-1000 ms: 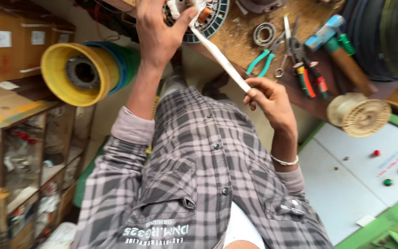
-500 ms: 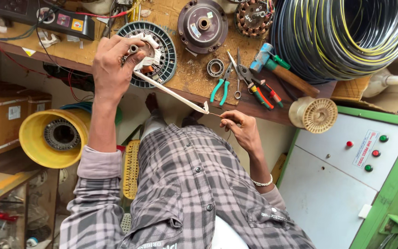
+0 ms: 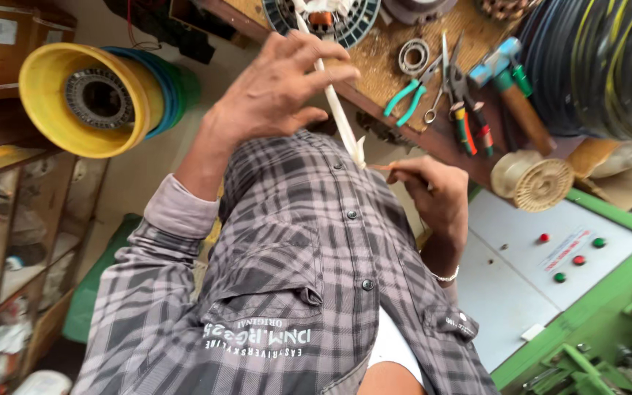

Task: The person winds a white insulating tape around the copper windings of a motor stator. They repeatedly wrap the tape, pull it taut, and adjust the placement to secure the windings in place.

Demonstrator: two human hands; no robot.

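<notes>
Your left hand (image 3: pixel 283 91) pinches the white strip (image 3: pixel 338 110) near its upper part, fingers half curled around it. The strip runs long and slanted, from the round stator (image 3: pixel 352 22) on the bench down toward you. Your right hand (image 3: pixel 433 194) grips a thin stick at the strip's lower end — the nearer hand to that free tip.

Motor-repair workshop, probably: pliers (image 3: pixel 406 102), wire coils (image 3: pixel 608 66).
</notes>
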